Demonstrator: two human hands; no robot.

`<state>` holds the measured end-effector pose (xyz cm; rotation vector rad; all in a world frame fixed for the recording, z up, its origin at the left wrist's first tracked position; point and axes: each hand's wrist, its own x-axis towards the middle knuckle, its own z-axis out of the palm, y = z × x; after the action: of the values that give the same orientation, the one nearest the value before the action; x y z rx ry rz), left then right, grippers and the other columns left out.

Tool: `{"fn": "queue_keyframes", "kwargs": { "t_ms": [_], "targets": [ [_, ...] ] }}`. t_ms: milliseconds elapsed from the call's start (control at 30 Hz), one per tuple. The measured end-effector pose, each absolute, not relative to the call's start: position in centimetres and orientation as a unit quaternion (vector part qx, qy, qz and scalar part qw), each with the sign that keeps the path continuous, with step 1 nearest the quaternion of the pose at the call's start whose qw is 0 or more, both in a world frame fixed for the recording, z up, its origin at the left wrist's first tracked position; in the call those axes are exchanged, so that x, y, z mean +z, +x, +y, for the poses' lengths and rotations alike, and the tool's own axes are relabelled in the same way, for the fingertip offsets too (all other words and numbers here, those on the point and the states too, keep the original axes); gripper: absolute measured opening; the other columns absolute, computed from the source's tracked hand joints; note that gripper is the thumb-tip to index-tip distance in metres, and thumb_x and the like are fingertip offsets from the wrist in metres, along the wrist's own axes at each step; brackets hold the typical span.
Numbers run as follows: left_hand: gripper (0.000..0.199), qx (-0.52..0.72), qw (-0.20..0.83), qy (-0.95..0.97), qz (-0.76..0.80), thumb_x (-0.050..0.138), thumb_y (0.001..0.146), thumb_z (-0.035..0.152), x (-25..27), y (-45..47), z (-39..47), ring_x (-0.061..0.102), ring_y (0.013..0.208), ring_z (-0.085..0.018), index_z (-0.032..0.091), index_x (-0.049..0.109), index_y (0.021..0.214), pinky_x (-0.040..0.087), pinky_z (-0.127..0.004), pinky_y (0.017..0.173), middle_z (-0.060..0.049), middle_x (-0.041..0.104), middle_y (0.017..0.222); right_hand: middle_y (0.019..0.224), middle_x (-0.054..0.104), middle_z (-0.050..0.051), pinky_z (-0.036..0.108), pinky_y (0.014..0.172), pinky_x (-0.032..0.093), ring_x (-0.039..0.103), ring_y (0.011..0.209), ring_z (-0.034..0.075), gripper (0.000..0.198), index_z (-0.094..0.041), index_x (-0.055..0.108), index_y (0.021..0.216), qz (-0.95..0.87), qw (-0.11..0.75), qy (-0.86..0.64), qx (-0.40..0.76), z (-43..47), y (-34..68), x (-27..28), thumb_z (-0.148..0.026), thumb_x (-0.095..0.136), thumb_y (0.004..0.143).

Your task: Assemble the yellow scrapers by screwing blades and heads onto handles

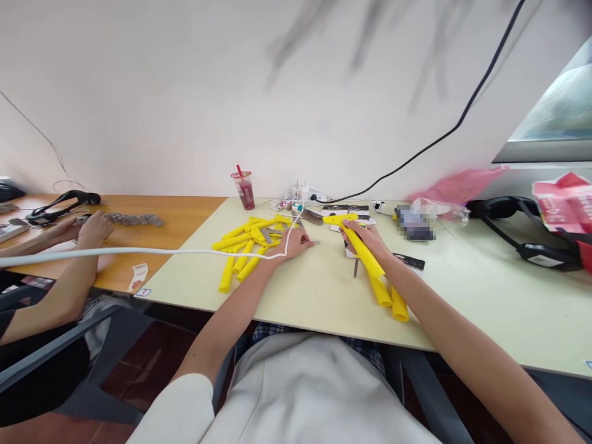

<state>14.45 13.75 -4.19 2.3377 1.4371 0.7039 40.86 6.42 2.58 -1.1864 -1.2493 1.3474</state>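
My right hand [365,239] is closed around a yellow plastic tool [367,250] with a tubular handle and a wider, T-shaped head pointing left. My left hand [296,240] rests on the table, its fingers pinched at a small grey flat piece [316,242]. Beside and behind the left hand lies a heap of similar yellow tools [252,237], some with grey metal parts. Under my right forearm, two more yellow handles [399,305] lie near the front edge. A grey blade-like piece [312,216] lies beyond the held tool's head.
A white cable [185,251] crosses before my left forearm. At the back stand a red drink cup [243,190] and a power strip [305,194]. A phone-like device [414,223] and a black headset [522,231] lie right. A co-worker's hands [92,227] handle grey pieces at left.
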Motion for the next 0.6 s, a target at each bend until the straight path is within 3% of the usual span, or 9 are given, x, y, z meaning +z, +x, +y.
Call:
{"fn": "queue_keyframes", "kwargs": {
  "t_ms": [167, 333, 500, 600],
  "targets": [
    [0.028, 0.241, 0.133, 0.811, 0.516, 0.081, 0.094, 0.045, -4.3, 14.2, 14.0, 0.070, 0.104, -0.027, 0.018, 0.078, 0.096, 0.053, -0.043, 0.103, -0.012, 0.078, 0.108, 0.079, 0.073, 0.005, 0.027, 0.041, 0.044, 0.051, 0.050, 0.011, 0.044, -0.019, 0.075, 0.090, -0.501, 0.453, -0.451, 0.584, 6.3, 40.4, 1.8, -0.060, 0.091, 0.085],
    [0.031, 0.211, 0.163, 0.800, 0.538, 0.076, 0.097, 0.048, -4.4, 14.2, 14.2, 0.070, 0.094, -0.025, 0.019, 0.077, 0.088, 0.055, -0.039, 0.094, -0.009, 0.077, 0.095, 0.075, 0.071, 0.005, 0.026, 0.039, 0.039, 0.050, 0.050, 0.012, 0.040, -0.020, 0.071, 0.085, -0.498, 0.417, -0.448, 0.614, 6.4, 40.2, 1.2, -0.052, 0.095, 0.082],
    [0.023, 0.225, 0.126, 0.794, 0.551, 0.080, 0.094, 0.041, -4.5, 14.0, 14.1, 0.070, 0.108, -0.029, 0.018, 0.078, 0.096, 0.055, -0.041, 0.101, -0.014, 0.077, 0.111, 0.070, 0.071, 0.005, 0.026, 0.037, 0.037, 0.048, 0.046, 0.011, 0.041, -0.020, 0.067, 0.083, -0.508, 0.359, -0.458, 0.635, 6.7, 40.0, 0.6, -0.048, 0.097, 0.081],
    [0.017, 0.221, 0.131, 0.794, 0.551, 0.079, 0.094, 0.035, -4.3, 14.1, 14.0, 0.071, 0.102, -0.029, 0.018, 0.078, 0.090, 0.055, -0.042, 0.101, -0.013, 0.077, 0.103, 0.074, 0.077, 0.007, 0.026, 0.039, 0.042, 0.051, 0.048, 0.012, 0.037, -0.020, 0.068, 0.086, -0.492, 0.363, -0.481, 0.629, 6.4, 39.8, 0.6, -0.043, 0.097, 0.081]
  ]
}}
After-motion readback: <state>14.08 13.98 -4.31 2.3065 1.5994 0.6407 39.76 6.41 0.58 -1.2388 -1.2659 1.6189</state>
